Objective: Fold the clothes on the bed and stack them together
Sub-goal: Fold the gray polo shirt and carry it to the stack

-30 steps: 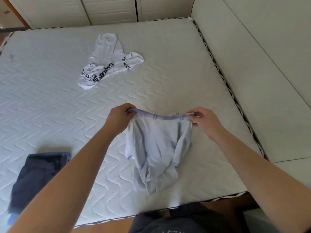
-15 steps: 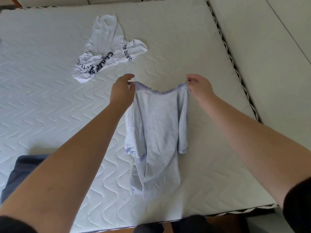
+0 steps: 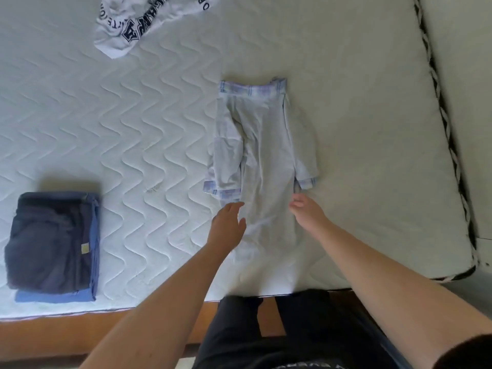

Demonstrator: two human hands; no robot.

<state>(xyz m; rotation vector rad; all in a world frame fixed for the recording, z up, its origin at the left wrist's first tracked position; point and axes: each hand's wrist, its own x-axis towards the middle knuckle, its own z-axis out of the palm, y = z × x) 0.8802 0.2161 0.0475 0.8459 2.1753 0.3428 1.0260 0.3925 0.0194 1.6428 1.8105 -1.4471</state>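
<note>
Nearest is a strip of brown wooden floor [image 3: 48, 339] running along the near edge of the bed, with the person's dark-clothed legs [image 3: 266, 336] standing against it. Above that spreads the mattress [image 3: 133, 145], white with a wavy quilted pattern, its right edge trimmed in black-and-white braided piping [image 3: 450, 145]. Beyond the piping on the right lies a plain pale surface [image 3: 474, 75], whether wall or floor I cannot tell.

At the near left of the mattress sits a folded stack of dark navy and blue clothes [image 3: 53, 246]. Right of centre, a pale blue shirt [image 3: 261, 161] with plaid trim lies flat, collar at the far end, sleeves turned inward over the body, its hem reaching the near mattress edge.

The left hand [image 3: 229, 225] rests at the shirt's left side with fingers straight and relaxed, gripping nothing. The right hand [image 3: 303, 209] sits at the shirt's right edge just below the sleeve cuff, fingers loosely bent; whether they pinch the cloth I cannot tell.

At the far left a crumpled white garment with dark lettering [image 3: 143, 25] lies well apart from the rest.
</note>
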